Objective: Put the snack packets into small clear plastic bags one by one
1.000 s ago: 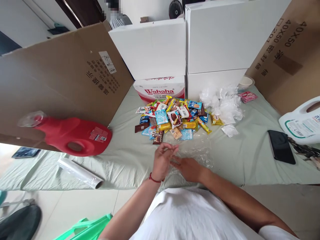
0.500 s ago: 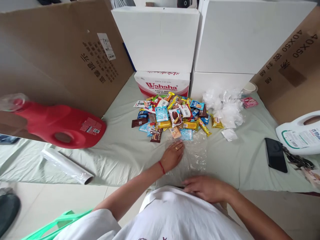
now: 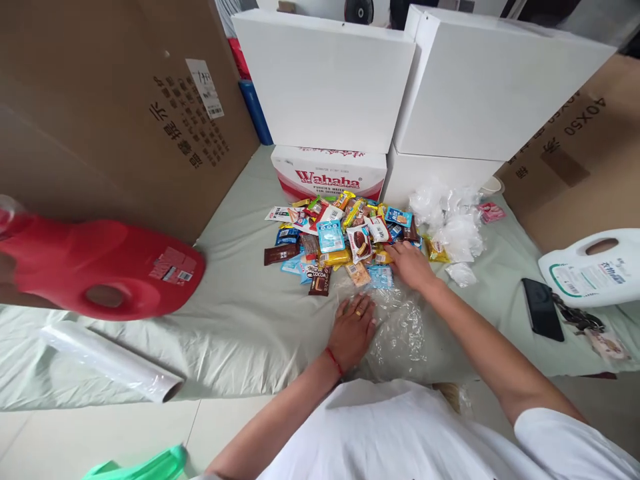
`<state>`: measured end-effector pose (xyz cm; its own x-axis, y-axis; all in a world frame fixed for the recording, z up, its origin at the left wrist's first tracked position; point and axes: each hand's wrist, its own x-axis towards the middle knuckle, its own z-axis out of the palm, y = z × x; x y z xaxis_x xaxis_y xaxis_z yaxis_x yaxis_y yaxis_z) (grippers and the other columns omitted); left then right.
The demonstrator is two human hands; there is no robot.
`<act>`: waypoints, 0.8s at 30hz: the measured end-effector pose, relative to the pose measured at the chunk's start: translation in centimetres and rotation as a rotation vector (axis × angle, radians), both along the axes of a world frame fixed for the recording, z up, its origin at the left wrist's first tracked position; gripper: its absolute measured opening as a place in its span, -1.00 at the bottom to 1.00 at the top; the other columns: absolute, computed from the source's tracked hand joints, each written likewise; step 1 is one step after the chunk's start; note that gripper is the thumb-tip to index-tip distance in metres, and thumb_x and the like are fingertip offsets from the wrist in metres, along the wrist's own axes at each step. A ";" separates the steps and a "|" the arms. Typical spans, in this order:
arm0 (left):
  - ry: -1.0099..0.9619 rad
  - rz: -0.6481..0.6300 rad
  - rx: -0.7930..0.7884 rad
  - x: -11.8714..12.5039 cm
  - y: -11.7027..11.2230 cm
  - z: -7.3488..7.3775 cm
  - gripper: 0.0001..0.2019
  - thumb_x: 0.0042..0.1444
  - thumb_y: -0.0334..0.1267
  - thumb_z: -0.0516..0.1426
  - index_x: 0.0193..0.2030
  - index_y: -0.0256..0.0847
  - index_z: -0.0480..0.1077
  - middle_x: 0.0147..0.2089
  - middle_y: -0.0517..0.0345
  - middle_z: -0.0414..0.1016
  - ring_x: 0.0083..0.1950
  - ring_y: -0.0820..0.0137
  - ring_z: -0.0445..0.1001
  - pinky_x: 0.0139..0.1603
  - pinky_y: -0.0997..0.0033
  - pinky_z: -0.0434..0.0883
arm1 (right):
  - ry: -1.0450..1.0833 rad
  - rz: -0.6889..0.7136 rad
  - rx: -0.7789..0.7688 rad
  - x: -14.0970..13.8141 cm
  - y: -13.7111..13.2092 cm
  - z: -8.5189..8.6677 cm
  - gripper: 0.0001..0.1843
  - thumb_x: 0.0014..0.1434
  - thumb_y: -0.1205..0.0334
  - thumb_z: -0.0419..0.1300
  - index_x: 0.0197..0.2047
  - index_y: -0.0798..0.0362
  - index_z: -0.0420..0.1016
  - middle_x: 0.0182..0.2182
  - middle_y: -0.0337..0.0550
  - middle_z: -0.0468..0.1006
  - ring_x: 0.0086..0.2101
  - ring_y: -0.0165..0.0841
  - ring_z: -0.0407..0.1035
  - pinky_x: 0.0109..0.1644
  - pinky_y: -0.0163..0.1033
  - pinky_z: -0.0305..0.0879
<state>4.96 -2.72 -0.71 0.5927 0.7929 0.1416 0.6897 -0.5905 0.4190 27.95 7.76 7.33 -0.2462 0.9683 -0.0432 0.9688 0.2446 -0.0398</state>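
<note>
A mixed pile of wrapped snacks (image 3: 331,236) lies on the pale green cloth. Just in front of it, a thin clear plastic bag (image 3: 400,333) is spread out. My left hand (image 3: 354,327), with a ring and a red string bracelet, rests flat on the bag's left part, fingers stretched and apart. My right hand (image 3: 411,267) reaches to the right front of the pile. Its fingertips touch a yellow-wrapped snack (image 3: 383,257), and its fingers are extended rather than closed round it. A blue packet (image 3: 381,277) lies by the right hand's thumb side.
Crumpled clear bags (image 3: 455,227) lie right of the pile. White boxes (image 3: 325,87) and a Wahaha carton (image 3: 330,177) stand behind. A red jug (image 3: 115,267) and a film roll (image 3: 113,360) lie left; a phone (image 3: 543,309) and white bottle (image 3: 595,270) are right.
My right hand has moved from the front edge by my body forward to the snack pile. My left hand stays on the plastic bag. The view has shifted a little.
</note>
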 end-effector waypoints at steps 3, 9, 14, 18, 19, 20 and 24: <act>-0.011 0.001 -0.032 0.1 0.1 -0.1 -0.54 0.41 -0.24 -0.05 0.41 -0.12 0.27 0.48 0.01 0.25 0.52 0.18 0.15 0.51 -0.10 0.05 | 0.156 -0.017 0.134 1.9 -3.1 2.4 -0.44 0.33 0.28 0.13 0.37 0.09 0.31 0.14 0.13 0.49 0.12 -0.01 0.30 0.24 0.09 0.25; -0.175 0.014 -0.110 -0.3 0.9 -0.3 -0.49 0.41 -0.32 -0.09 0.47 -0.10 0.16 0.51 0.00 0.20 0.50 0.22 0.20 0.49 -0.09 0.11 | 0.546 0.107 0.088 0.0 -12.3 3.2 -0.38 0.38 0.13 0.14 0.45 -0.11 0.17 0.14 0.00 0.49 0.08 -0.14 0.38 0.20 0.03 0.35; -0.435 0.014 -0.119 -2.8 2.3 -1.3 -0.45 0.37 -0.43 -0.16 0.47 -0.16 0.16 0.44 -0.07 0.31 0.45 0.31 0.29 0.39 0.07 0.33 | 0.391 0.138 -0.107 -4.2 -14.0 -3.2 -0.45 0.39 0.18 0.13 0.40 0.03 0.28 0.21 0.14 0.42 0.09 -0.06 0.33 0.22 0.13 0.34; -0.236 -0.052 -0.016 -4.9 2.5 -0.7 -0.50 0.30 -0.47 -0.06 0.30 -0.07 0.40 0.38 0.01 0.40 0.45 0.21 0.30 0.49 -0.09 0.16 | 0.381 0.101 -0.109 -4.1 -14.0 -5.7 -0.41 0.39 0.14 0.15 0.44 0.02 0.23 0.21 0.14 0.41 0.06 -0.07 0.33 0.19 0.11 0.36; -0.169 -0.026 0.004 -5.1 2.4 -0.4 -0.51 0.31 -0.45 -0.04 0.30 -0.06 0.41 0.39 0.02 0.40 0.47 0.18 0.26 0.53 -0.15 0.05 | 0.385 0.104 -0.109 -3.7 -14.2 -5.7 -0.41 0.39 0.14 0.15 0.43 0.00 0.24 0.20 0.13 0.42 0.04 -0.07 0.34 0.18 0.11 0.37; -0.111 0.012 0.018 -5.1 2.3 0.0 -0.53 0.33 -0.42 -0.02 0.32 -0.06 0.39 0.40 0.02 0.39 0.49 0.15 0.23 0.55 -0.20 -0.05 | 0.391 0.107 -0.111 -3.2 -14.5 -5.5 -0.42 0.38 0.15 0.15 0.42 -0.01 0.25 0.17 0.12 0.45 0.03 -0.06 0.36 0.16 0.11 0.38; 0.027 0.106 0.022 -4.1 1.3 0.7 -0.54 0.39 -0.27 -0.01 0.39 -0.02 0.31 0.47 0.02 0.27 0.53 0.12 0.13 0.56 -0.26 -0.25 | 0.553 0.044 -0.075 -1.1 -14.8 -2.6 -0.55 0.37 0.12 0.16 0.29 -0.02 0.39 0.03 0.05 0.55 -0.01 -0.09 0.42 0.11 0.06 0.42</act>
